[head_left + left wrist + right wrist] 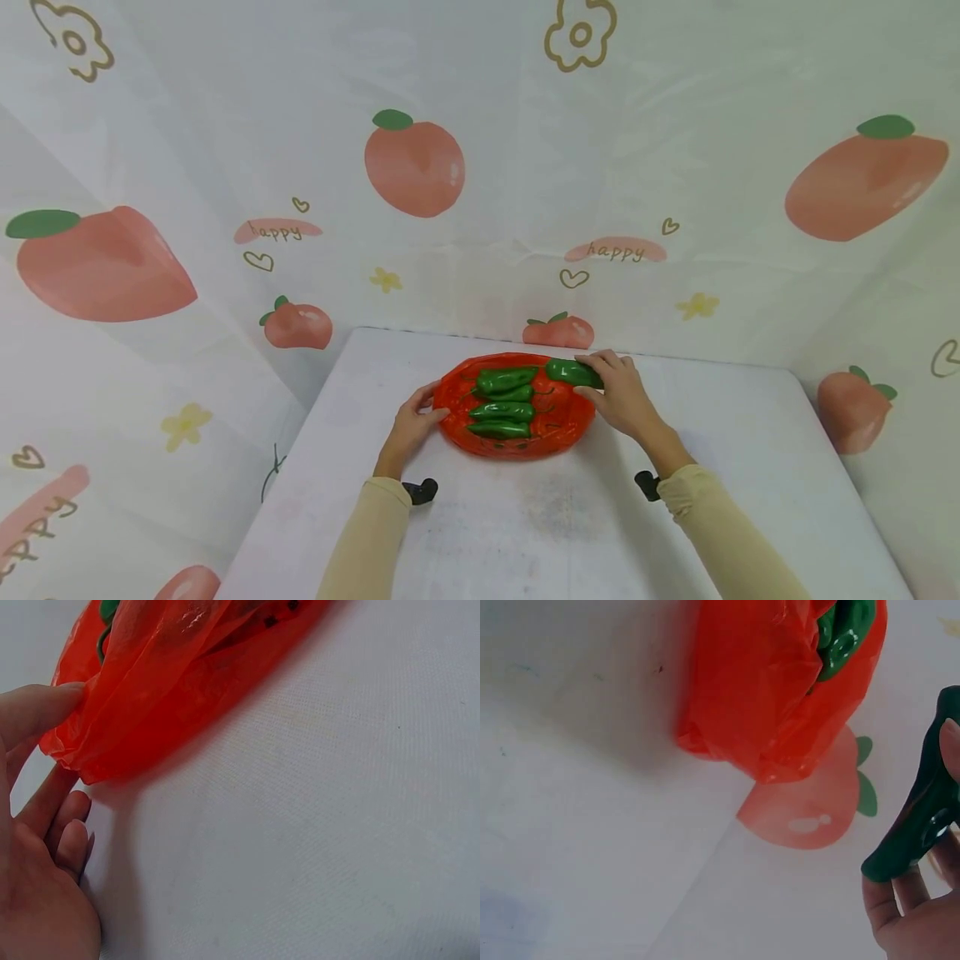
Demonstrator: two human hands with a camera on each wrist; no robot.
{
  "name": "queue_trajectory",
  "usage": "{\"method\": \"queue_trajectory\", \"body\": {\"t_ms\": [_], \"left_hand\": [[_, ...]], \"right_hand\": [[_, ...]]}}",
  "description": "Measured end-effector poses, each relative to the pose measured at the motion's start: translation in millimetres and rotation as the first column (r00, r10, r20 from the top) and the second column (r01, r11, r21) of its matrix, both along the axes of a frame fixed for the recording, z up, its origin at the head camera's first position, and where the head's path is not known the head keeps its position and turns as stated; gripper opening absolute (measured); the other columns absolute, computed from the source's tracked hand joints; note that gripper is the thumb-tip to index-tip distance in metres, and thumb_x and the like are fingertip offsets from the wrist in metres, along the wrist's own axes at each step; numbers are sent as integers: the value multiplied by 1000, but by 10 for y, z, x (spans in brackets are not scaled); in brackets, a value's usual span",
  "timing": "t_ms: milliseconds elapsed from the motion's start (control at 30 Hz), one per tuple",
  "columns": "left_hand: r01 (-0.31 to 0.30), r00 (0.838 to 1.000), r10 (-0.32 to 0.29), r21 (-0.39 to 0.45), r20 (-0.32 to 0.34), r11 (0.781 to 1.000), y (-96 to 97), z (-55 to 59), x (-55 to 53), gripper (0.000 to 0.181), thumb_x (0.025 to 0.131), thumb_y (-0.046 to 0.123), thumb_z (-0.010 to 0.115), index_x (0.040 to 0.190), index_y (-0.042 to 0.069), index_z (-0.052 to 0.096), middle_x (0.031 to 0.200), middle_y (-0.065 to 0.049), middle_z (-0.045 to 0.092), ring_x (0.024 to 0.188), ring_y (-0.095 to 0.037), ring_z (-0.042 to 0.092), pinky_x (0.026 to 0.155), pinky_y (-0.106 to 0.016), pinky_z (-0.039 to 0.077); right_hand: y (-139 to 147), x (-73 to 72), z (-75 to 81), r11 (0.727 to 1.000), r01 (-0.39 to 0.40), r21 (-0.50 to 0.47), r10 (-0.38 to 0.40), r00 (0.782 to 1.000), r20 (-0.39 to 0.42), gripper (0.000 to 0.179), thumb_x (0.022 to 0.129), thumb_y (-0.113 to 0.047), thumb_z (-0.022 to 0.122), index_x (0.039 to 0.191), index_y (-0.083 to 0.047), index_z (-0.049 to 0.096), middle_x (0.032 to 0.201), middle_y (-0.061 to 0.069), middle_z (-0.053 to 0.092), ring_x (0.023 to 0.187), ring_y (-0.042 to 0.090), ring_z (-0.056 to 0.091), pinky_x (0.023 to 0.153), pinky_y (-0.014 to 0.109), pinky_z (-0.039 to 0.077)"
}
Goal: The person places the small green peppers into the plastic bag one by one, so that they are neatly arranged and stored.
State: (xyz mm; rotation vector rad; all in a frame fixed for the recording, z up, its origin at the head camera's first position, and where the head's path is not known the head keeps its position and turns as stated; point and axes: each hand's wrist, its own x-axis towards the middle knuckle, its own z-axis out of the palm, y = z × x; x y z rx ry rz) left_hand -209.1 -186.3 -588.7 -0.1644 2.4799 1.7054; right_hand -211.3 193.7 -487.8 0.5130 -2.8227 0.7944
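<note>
A red plastic bag (480, 446) lies on the table with its mouth spread wide, several green peppers (501, 411) side by side in it. At the bag's left edge, my left hand (411, 423) pinches the rim; the left wrist view shows the thumb on top of the red plastic (150, 720) and a finger beneath. My right hand (621, 396) holds one green pepper (573, 372) over the bag's far right side. In the right wrist view, that pepper (915, 817) sits between thumb and fingers, apart from the bag.
The white table (540, 533) extends in front of and beside the bag. Behind it hangs a white cloth (487, 275) printed with peaches, hearts and flowers. A dark strap end (422, 491) shows at the left wrist, another (647, 486) at the right.
</note>
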Motion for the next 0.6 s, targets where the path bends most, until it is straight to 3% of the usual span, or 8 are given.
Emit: {"method": "queue_trajectory", "body": {"t_ms": [600], "left_hand": [[1,1000,-1,-20,6,1000,-9,-16,-7,56,94,23,71,148,26,53,141,-9,60,129,-29,54,109,-51,45]], "right_hand": [[-375,55,-12,996,-90,11,90,996,22,58,87,-16,80,141,-8,59,127,13,60,110,35,52,95,50,49]]}}
